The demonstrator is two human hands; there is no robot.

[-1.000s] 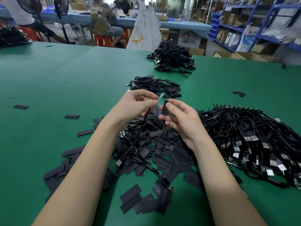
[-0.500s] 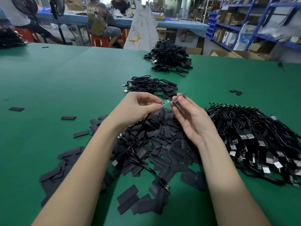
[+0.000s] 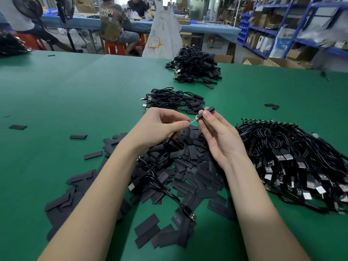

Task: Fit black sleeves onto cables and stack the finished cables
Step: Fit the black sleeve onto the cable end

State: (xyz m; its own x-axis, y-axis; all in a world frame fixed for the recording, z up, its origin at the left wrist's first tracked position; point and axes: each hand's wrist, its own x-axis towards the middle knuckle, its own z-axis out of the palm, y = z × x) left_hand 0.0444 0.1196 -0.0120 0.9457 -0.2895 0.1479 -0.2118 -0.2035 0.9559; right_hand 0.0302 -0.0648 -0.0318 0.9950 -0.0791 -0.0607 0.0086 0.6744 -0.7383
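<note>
My left hand (image 3: pixel 160 127) pinches the small circuit-board end of a black cable (image 3: pixel 160 166), which trails down over the pile toward me. My right hand (image 3: pixel 220 136) pinches a black sleeve (image 3: pixel 206 111) between thumb and fingertips, its mouth at the board's tip. Under both hands lies a heap of flat black sleeves (image 3: pixel 188 166). A small stack of sleeved cables (image 3: pixel 173 99) sits just beyond my hands. A big pile of bare cables (image 3: pixel 293 159) lies at the right.
A larger stack of cables (image 3: pixel 195 68) lies farther back on the green table (image 3: pixel 75 95). Loose sleeves (image 3: pixel 17 127) are scattered at the left. People sit at a blue table behind, with blue shelving at the back right.
The right hand has raised the sleeve from upright over the pile to the cable's board end. Both hands have lifted slightly and come together.
</note>
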